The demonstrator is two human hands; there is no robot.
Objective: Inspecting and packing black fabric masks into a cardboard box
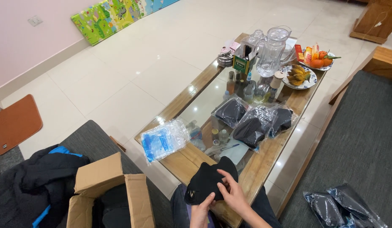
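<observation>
I hold a black cloth item [208, 179] over my lap, at the near edge of the coffee table [263, 162]. My right hand [235, 192] lies against its lower right side, fingers spread and curled onto the fabric, thumb pressed on the front. My left hand [201, 213] comes up from below, fingers closed on the bottom edge of the cloth. Both hands grip the same piece; it hangs rumpled between them, partly covering the table edge.

On the table just beyond lie three clear plastic bags with dark cloth inside [251, 124], side by side. To their left sits a clear bag with blue contents [164, 140]. A pen [229, 147] rests on a sheet of paper near the cloth. Farther off stand small bottles, a glass pitcher [273, 50], a plate of bananas [299, 76] and a plate of oranges [321, 61].

On my left, an open cardboard box [109, 192] sits on the grey sofa beside a black and blue jacket [46, 177]. On my right, more bagged dark items [341, 207] lie on the other sofa seat.
</observation>
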